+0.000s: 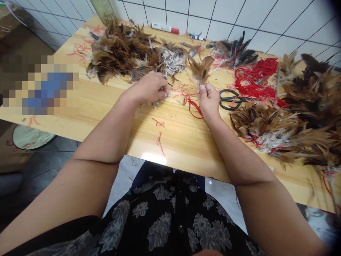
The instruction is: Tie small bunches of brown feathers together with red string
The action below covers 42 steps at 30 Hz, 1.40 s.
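My right hand is closed in a pinch around the base of a small tuft of brown feathers, whose tips fan out away from me. A loop of red string lies against that hand on its left. My left hand rests at the near edge of the large feather pile, its fingers curled together; what they hold, if anything, is hidden. Just right of my right hand lie black-handled scissors, partly under the red string heap.
Bundled feathers cover the table's right side, beside a tangle of red yarn. Dark feathers lie farther back. A red-capped marker sits by the tiled wall. Red thread scraps dot the wooden table.
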Each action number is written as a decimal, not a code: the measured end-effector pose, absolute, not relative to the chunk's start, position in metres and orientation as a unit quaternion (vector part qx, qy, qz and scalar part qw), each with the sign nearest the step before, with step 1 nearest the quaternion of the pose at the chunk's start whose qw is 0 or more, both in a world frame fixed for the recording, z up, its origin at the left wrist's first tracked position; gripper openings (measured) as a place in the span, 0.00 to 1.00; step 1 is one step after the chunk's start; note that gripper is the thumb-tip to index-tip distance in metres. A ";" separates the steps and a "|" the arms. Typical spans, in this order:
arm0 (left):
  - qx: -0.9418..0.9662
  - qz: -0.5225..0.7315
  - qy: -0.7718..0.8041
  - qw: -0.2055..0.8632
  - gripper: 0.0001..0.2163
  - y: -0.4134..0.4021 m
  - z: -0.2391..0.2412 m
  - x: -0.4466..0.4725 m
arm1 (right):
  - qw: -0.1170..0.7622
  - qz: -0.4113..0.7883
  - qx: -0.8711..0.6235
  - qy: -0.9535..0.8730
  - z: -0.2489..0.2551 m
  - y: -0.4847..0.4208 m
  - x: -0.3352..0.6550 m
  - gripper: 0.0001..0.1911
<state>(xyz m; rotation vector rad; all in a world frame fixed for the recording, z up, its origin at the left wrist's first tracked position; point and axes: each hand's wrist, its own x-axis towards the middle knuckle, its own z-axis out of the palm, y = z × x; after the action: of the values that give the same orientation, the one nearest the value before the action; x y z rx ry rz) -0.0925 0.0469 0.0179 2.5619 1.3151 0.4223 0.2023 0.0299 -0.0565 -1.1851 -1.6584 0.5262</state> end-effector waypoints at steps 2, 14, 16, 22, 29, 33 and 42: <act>0.870 0.177 0.444 0.122 0.01 0.044 0.022 -0.090 | 0.499 0.218 -0.483 -0.685 -0.055 0.028 0.200 0.37; 0.812 0.312 0.423 0.253 0.17 0.022 0.033 -0.071 | 0.486 0.293 -0.475 -0.672 -0.051 0.019 0.187 0.33; 0.819 0.330 0.398 0.250 0.13 0.021 0.031 -0.066 | 0.478 0.302 -0.470 -0.678 -0.048 0.016 0.184 0.32; 0.855 0.348 0.322 0.213 0.09 0.010 0.038 -0.050 | 0.452 0.313 -0.471 -0.690 -0.041 0.008 0.178 0.29; 0.839 0.317 0.371 0.242 0.06 0.002 0.037 -0.040 | 0.427 0.320 -0.471 -0.702 -0.039 0.006 0.176 0.32; 0.847 0.318 0.365 0.220 0.04 0.003 0.032 -0.039 | 0.419 0.325 -0.477 -0.700 -0.039 0.007 0.175 0.30; 0.859 0.268 0.401 0.170 0.06 0.005 0.033 -0.041 | 0.426 0.410 -0.452 -0.668 -0.026 0.002 0.171 0.32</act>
<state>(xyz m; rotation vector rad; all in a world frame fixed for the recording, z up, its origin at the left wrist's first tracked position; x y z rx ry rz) -0.0414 0.0046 0.0334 2.4416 1.1394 0.7615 0.1710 0.0021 -0.0262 -1.1291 -1.6697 1.0256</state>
